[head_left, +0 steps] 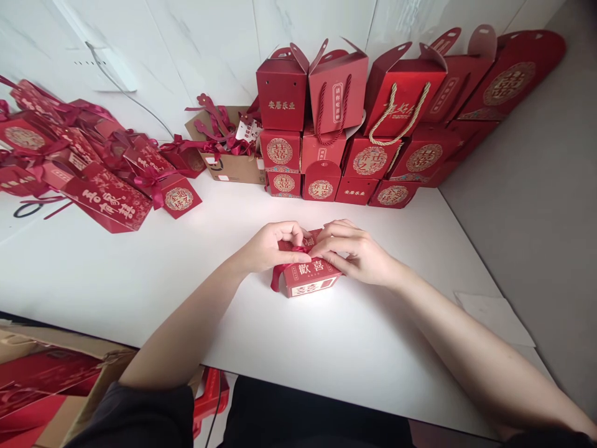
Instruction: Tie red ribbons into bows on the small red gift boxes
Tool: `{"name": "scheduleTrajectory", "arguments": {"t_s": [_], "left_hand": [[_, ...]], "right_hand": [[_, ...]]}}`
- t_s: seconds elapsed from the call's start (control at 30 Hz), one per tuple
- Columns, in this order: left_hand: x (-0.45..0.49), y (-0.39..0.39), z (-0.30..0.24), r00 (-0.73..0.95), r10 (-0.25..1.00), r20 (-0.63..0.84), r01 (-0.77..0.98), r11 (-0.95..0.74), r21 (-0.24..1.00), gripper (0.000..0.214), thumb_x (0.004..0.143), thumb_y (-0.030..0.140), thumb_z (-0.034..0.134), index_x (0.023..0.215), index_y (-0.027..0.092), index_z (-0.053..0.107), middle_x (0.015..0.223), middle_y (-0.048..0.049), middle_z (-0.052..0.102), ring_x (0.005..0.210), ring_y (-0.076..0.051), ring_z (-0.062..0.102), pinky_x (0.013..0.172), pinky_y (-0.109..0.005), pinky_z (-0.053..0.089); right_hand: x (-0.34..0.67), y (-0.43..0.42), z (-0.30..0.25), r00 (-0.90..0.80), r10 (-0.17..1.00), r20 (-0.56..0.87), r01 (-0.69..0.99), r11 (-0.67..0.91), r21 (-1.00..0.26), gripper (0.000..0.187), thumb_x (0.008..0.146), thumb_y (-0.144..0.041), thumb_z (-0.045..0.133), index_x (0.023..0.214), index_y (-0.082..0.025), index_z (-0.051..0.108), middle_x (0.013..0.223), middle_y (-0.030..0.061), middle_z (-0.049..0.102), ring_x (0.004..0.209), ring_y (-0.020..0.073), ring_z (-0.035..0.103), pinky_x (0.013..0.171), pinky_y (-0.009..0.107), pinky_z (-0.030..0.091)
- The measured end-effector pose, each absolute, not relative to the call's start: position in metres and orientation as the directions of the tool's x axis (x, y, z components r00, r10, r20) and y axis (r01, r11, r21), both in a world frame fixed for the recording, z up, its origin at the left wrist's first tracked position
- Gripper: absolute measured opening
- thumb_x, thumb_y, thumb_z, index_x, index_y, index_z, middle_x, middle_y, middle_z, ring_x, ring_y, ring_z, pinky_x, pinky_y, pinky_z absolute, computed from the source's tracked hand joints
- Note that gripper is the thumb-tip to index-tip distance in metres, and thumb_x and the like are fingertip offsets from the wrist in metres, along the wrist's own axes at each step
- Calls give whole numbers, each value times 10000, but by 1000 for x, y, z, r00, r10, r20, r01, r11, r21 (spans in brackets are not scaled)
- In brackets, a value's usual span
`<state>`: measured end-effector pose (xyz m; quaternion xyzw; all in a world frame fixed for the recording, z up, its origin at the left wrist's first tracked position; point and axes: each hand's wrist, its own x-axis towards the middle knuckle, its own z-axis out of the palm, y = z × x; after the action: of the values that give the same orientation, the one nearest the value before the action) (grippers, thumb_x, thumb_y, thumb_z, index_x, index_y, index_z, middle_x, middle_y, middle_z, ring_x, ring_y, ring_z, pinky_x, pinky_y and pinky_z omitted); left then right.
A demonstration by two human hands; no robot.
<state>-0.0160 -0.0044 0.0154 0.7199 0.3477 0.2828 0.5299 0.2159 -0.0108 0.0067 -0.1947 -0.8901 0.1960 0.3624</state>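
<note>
A small red gift box with pale Chinese lettering lies on the white table in front of me. Dark red ribbon is wrapped around it, one tail hanging over its left side. My left hand pinches the ribbon on top of the box with thumb and forefinger. From the other side my right hand also pinches the ribbon, its fingertips meeting the left ones near the knot. The other fingers of the right hand rest over the box's far right edge. The fingertips partly hide the knot.
Red gift boxes stand stacked along the wall. Several ribbon-tied boxes are piled on the left. Between them sits a cardboard box holding ribbons and tags. An open carton stands below the table's front left edge, beside a red stool.
</note>
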Motion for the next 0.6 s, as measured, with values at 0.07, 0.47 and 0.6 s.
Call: {"name": "scheduleTrajectory", "arguments": {"t_s": [0.07, 0.47, 0.6], "left_hand": [[-15, -7, 18, 603, 797, 35, 207, -199, 958, 307, 739, 274, 773, 761, 157, 491, 1020, -77, 673, 926, -169, 644, 790, -294, 502], [-8, -32, 41, 562, 790, 246, 510, -565, 649, 99, 815, 200, 633, 832, 208, 535, 766, 73, 631, 606, -73, 560, 1206, -523, 231], [-1, -38, 36, 516, 770, 375, 546, -633, 548, 123, 812, 139, 582, 867, 218, 505, 796, 57, 616, 630, -89, 561, 1193, -471, 290]], "right_hand": [[214, -12, 7, -654, 526, 544, 187, 808, -558, 110, 923, -183, 585, 985, -239, 656, 967, 52, 684, 957, 203, 618, 905, 407, 472], [206, -18, 3, -545, 702, 458, 189, 635, -749, 83, 874, -165, 621, 935, -222, 619, 942, 45, 681, 884, 193, 604, 872, 398, 481], [204, -19, 1, -529, 709, 467, 194, 637, -746, 131, 849, -131, 614, 944, -218, 593, 924, 28, 668, 838, 175, 596, 844, 364, 476]]}}
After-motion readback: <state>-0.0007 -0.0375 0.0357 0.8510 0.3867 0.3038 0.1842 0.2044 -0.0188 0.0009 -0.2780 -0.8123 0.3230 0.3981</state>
